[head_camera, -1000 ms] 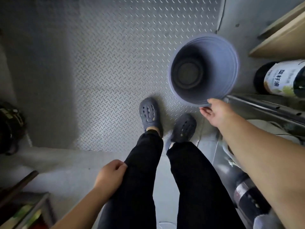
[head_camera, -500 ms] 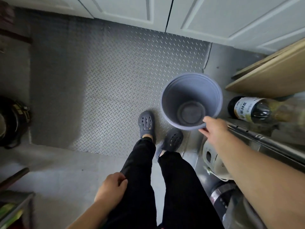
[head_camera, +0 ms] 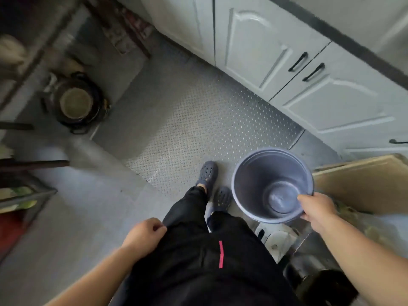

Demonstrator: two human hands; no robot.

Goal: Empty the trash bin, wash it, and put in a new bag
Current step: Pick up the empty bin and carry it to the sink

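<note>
A round blue-grey plastic trash bin (head_camera: 254, 184) hangs upright at my right, above the floor beside my feet. It holds no bag and nothing lies inside; its bottom looks wet. My right hand (head_camera: 315, 208) grips the near right part of its rim, fingers inside, thumb outside. My left hand (head_camera: 143, 236) is closed loosely against my left thigh and holds nothing.
White cabinet doors (head_camera: 265, 51) with black handles run along the back right. A metal tread-plate (head_camera: 187, 129) covers the floor ahead. A dark pot (head_camera: 76, 102) stands at the left, a wooden board (head_camera: 364, 184) leans at the right, and clutter lies below my right arm.
The view has tilted up and turned, so the cabinets now show. The bin has been lifted closer to me in my right hand. My left hand stays at my thigh.
</note>
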